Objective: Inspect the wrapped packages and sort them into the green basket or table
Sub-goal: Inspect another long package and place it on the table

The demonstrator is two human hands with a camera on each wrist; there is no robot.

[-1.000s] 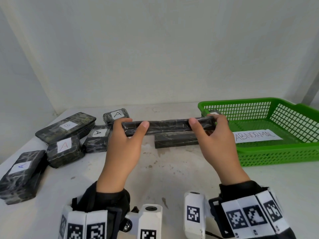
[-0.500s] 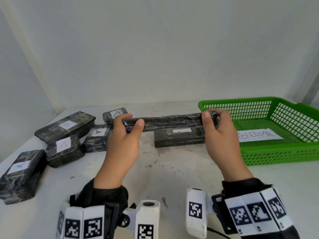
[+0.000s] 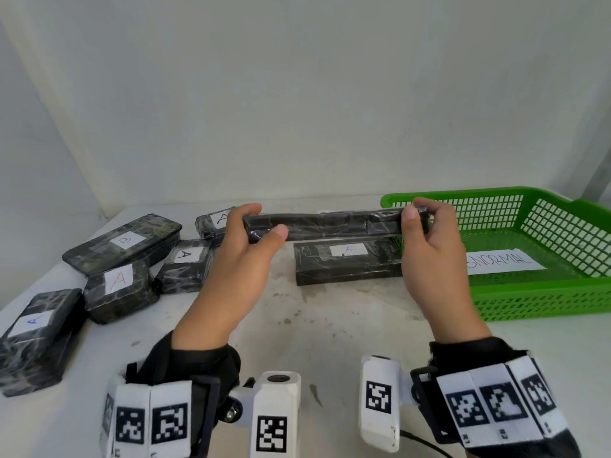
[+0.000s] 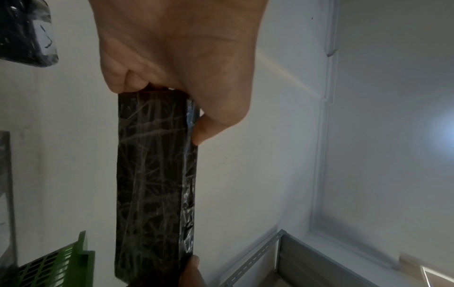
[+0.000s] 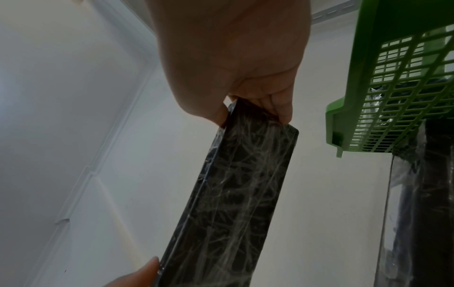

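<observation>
A long flat black package (image 3: 330, 224) wrapped in clear film hangs level above the table, held at both ends. My left hand (image 3: 254, 226) pinches its left end between thumb and fingers, and the left wrist view shows the package (image 4: 154, 184) running away from that hand (image 4: 176, 108). My right hand (image 3: 418, 216) pinches the right end, with the package (image 5: 236, 203) below that hand (image 5: 250, 110) in the right wrist view. The green basket (image 3: 545, 299) stands at the right, a white "ABNORMAL" sheet (image 3: 506, 261) on its floor.
A long package labelled A (image 3: 347, 264) lies on the table under the held one, against the basket's left wall. Several more wrapped packages (image 3: 122, 242) with A and B labels are grouped at the left. White walls close the back and left.
Both hands have lifted the long package slightly and turned it about its long axis. The labelled package beneath it is now fully in sight.
</observation>
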